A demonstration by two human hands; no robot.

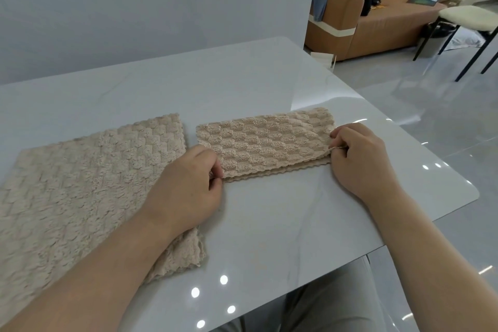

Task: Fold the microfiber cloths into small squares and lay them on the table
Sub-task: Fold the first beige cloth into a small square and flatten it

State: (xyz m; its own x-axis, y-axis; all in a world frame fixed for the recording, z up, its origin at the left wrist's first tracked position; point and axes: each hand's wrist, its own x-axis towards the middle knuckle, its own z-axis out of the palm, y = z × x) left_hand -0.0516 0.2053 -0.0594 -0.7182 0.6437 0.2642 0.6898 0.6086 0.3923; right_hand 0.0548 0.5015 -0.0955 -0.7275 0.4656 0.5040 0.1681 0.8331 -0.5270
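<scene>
Folded cloth: the beige folded cloth lies on the white tabletop, right of the middle, as a long strip in two layers; the fold is on the far side and the open edges are on the near side, where the lower layer shows a little
Left hand: the left hand pinches the near left corner of the strip with thumb and curled fingers
Right hand: the right hand pinches the near right corner, fingers curled, and the edge is a little lifted there
Second cloth: the second cloth, also beige, lies spread flat at the left, just beside the strip but apart from it; the left forearm covers a part of it
Background: far right there is a brown sofa with clothes on it, and a chair with a pale seat and black legs
</scene>
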